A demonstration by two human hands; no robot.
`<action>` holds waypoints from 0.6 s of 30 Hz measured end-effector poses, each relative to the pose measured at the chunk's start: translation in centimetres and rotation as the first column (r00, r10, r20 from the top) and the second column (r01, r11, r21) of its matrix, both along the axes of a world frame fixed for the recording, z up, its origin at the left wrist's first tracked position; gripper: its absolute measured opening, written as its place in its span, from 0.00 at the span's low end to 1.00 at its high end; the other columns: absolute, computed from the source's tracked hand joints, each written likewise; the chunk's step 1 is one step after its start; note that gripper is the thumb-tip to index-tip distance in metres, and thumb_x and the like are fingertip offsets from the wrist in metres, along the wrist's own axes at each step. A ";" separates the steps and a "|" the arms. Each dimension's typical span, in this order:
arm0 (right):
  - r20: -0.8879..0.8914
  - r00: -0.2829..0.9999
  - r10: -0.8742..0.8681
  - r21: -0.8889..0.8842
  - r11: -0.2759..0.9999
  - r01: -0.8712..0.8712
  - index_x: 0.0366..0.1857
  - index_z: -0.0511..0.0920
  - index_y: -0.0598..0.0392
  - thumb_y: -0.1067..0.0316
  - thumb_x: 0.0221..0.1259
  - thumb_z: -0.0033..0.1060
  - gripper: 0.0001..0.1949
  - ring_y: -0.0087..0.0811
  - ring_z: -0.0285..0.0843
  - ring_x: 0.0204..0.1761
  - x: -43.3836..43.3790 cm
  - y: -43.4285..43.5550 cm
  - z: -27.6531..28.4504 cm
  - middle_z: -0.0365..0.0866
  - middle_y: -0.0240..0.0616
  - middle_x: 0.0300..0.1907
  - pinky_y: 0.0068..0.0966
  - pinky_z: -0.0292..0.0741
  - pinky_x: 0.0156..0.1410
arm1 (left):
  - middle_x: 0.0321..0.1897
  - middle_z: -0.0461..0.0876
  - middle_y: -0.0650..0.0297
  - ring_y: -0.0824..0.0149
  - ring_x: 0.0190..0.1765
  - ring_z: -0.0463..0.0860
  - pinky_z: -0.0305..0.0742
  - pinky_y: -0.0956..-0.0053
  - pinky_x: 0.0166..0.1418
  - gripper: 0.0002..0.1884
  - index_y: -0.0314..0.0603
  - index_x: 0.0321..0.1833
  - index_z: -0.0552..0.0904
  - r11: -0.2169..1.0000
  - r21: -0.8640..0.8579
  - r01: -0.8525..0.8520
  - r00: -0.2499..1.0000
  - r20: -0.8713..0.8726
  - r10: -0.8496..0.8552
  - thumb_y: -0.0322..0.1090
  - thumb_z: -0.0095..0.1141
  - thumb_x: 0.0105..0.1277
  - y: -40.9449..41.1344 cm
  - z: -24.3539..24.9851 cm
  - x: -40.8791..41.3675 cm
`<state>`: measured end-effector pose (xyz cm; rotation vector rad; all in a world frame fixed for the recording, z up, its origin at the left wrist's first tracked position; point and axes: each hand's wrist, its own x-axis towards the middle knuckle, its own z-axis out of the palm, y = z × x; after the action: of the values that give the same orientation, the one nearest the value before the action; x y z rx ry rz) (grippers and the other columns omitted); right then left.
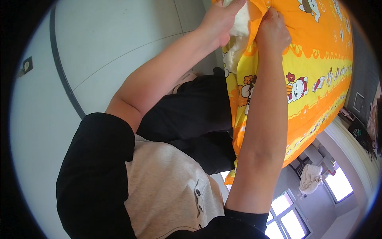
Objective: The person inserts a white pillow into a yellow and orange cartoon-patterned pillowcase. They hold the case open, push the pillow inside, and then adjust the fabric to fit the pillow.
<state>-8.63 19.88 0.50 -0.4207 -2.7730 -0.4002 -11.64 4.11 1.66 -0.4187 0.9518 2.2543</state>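
An orange and yellow quilt cover with cartoon animal prints (319, 71) spreads over the right side of the view. White fluffy padding (241, 22) shows at its open edge, between my hands. At the top of the picture my left hand (219, 22) pinches that edge by the padding, its thumb laid over the white material; its fingertips are partly cut off by the frame. My right hand (273, 31) is closed on a gathered fold of the orange fabric, just right of the padding. The cover hangs down beside my black trousers.
Pale floor tiles (134, 33) with a dark strip (61, 68) lie to the left. Grey fabric (359, 80) and a black item with straps (359, 133) are beyond the cover at right. Windows (288, 216) and a cream cloth bundle (310, 179) appear at lower right.
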 end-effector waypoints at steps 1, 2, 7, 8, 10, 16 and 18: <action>0.006 1.000 -0.007 0.001 1.000 0.007 0.40 0.78 0.47 0.56 0.74 0.44 0.11 0.49 0.85 0.35 0.0 0.1 -0.1 0.84 0.34 0.44 0.46 0.77 0.34 | 0.36 0.82 0.65 0.69 0.35 0.80 0.76 0.70 0.35 0.20 0.38 0.57 0.77 0.999 0.042 -0.024 0.999 -0.024 0.025 0.48 0.56 0.75 -0.1 -0.2 0.3; 0.012 1.000 -0.014 0.002 1.000 0.014 0.41 0.78 0.47 0.56 0.74 0.44 0.11 0.49 0.85 0.35 0.0 0.2 -0.2 0.84 0.34 0.44 0.46 0.77 0.35 | 0.35 0.82 0.65 0.68 0.34 0.80 0.76 0.70 0.34 0.19 0.38 0.56 0.77 0.995 0.084 -0.046 0.998 -0.047 0.050 0.47 0.56 0.75 -0.1 -0.7 0.9; 0.018 0.999 -0.033 -0.052 0.998 0.034 0.42 0.77 0.46 0.54 0.75 0.43 0.12 0.50 0.85 0.37 0.0 0.2 -0.1 0.84 0.35 0.44 0.48 0.77 0.37 | 0.52 0.83 0.54 0.63 0.51 0.85 0.79 0.68 0.56 0.24 0.31 0.60 0.74 0.990 0.128 -0.062 0.990 -0.118 0.078 0.40 0.65 0.69 -2.4 -1.0 3.4; 0.022 0.999 -0.039 -0.048 0.998 0.040 0.42 0.77 0.46 0.54 0.75 0.42 0.13 0.50 0.85 0.38 0.1 0.2 -0.2 0.83 0.36 0.44 0.48 0.77 0.37 | 0.51 0.83 0.54 0.64 0.50 0.85 0.79 0.68 0.56 0.25 0.31 0.60 0.74 0.990 0.123 -0.072 0.990 -0.115 0.086 0.40 0.66 0.68 -2.9 -1.0 3.8; 0.015 0.999 -0.038 -0.052 0.998 0.039 0.41 0.77 0.48 0.52 0.75 0.43 0.14 0.50 0.84 0.38 -0.3 -0.5 0.4 0.82 0.38 0.42 0.47 0.77 0.37 | 0.51 0.84 0.55 0.65 0.49 0.85 0.79 0.69 0.56 0.24 0.32 0.59 0.75 0.995 0.079 -0.064 0.985 -0.158 0.076 0.41 0.66 0.68 -3.5 -1.5 3.3; 0.008 0.999 -0.050 -0.084 0.995 0.050 0.38 0.76 0.52 0.54 0.74 0.46 0.14 0.49 0.83 0.38 0.0 -1.4 1.6 0.80 0.42 0.39 0.45 0.78 0.38 | 0.51 0.84 0.57 0.65 0.49 0.85 0.79 0.68 0.55 0.23 0.34 0.58 0.77 0.988 -0.112 0.109 0.962 -0.238 -0.133 0.47 0.61 0.72 -3.7 -4.0 -2.9; 0.031 0.996 -0.089 -0.100 0.991 0.091 0.39 0.76 0.52 0.54 0.74 0.46 0.13 0.49 0.83 0.38 0.6 -1.4 2.0 0.80 0.43 0.40 0.45 0.78 0.38 | 0.51 0.84 0.57 0.64 0.49 0.85 0.78 0.67 0.57 0.22 0.34 0.58 0.76 0.989 -0.030 0.144 0.947 -0.285 -0.147 0.46 0.58 0.72 -3.1 -3.9 -5.2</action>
<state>-8.06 18.51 2.48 -0.5702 -2.8157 -0.2883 -16.84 1.02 -2.21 -0.0201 1.0994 2.2120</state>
